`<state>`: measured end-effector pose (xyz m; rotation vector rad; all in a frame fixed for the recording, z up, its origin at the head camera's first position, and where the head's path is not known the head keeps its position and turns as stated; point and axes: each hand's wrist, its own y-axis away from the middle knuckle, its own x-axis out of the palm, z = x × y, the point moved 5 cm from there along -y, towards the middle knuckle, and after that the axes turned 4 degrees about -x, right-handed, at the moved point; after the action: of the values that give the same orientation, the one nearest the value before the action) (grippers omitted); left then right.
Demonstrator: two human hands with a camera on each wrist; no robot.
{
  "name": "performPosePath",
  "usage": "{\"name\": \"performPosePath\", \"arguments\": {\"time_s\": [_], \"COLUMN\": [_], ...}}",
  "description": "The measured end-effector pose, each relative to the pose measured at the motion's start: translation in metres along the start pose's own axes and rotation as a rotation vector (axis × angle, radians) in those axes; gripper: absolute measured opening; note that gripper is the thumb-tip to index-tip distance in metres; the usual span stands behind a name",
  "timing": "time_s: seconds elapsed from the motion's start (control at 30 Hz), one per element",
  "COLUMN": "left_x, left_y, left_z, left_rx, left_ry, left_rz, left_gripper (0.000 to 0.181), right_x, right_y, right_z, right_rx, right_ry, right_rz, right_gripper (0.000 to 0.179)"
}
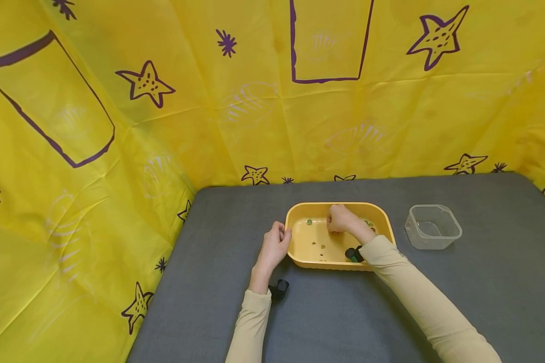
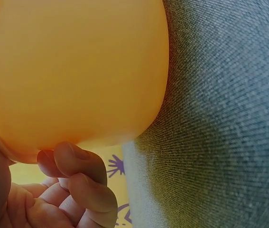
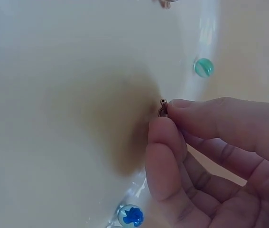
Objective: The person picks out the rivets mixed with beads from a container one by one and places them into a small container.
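Observation:
A yellow plastic basin (image 1: 302,248) stands on the grey table. My left hand (image 1: 274,247) grips its left end, the thumb at the rim and curled fingers (image 2: 79,166) against the outer wall. My right hand (image 1: 342,220) reaches inside and pinches a small copper-coloured metal piece with a loop (image 3: 162,108) between thumb and fingertips. Near that hand lie a green glass marble (image 3: 203,68) and a clear marble with a blue core (image 3: 132,216). Several tiny metal pieces (image 1: 321,255) are scattered on the basin floor. The pinched piece is hidden in the head view.
A clear plastic container (image 1: 433,237) stands to the right of the basin. More greenish marbles (image 1: 370,225) lie at the basin's right side, partly behind the right forearm. A yellow patterned cloth (image 1: 263,136) hangs behind and left of the grey table (image 1: 227,242).

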<state>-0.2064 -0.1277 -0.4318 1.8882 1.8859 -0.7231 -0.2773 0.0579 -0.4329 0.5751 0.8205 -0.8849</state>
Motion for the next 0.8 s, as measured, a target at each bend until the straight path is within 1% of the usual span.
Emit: {"name": "performPosePath", "arguments": {"time_s": [0.03, 0.1, 0.2, 0.27, 0.33, 0.4, 0.5, 0.63, 0.8], "left_x": [0.0, 0.0, 0.0, 0.0, 0.001, 0.001, 0.001, 0.0, 0.0], "left_y": [0.0, 0.0, 0.0, 0.0, 0.001, 0.001, 0.002, 0.002, 0.001], "left_z": [0.0, 0.0, 0.0, 0.0, 0.0, 0.0, -0.001, -0.001, 0.0], "left_rx": [0.002, 0.002, 0.006, 0.007, 0.011, 0.015, 0.016, 0.017, 0.01], "left_ry": [0.0, -0.002, 0.0, 0.002, 0.006, 0.007, 0.005, 0.002, 0.002], "left_rz": [0.0, 0.0, -0.003, -0.002, -0.002, -0.001, -0.001, -0.002, 0.0], "left_gripper": [0.014, 0.014, 0.015, 0.015, 0.016, 0.016, 0.015, 0.015, 0.016], "right_x": [0.001, 0.004, 0.006, 0.005, 0.001, -0.001, -0.004, -0.005, -0.007], "right_y": [-0.002, -0.006, -0.009, -0.007, -0.003, 0.002, 0.007, 0.009, 0.008], "right_z": [-0.003, -0.011, -0.014, -0.011, -0.004, 0.002, 0.008, 0.009, 0.008], "right_rx": [0.005, -0.04, -0.042, -0.047, -0.003, -0.009, 0.01, 0.018, 0.004], "right_ry": [-0.004, -0.008, -0.004, -0.015, -0.024, -0.021, -0.004, 0.002, -0.002], "right_rz": [0.008, -0.002, 0.01, 0.004, 0.017, 0.003, -0.006, -0.01, -0.011], "right_gripper": [0.025, 0.025, 0.027, 0.026, 0.028, 0.03, 0.033, 0.034, 0.034]}}
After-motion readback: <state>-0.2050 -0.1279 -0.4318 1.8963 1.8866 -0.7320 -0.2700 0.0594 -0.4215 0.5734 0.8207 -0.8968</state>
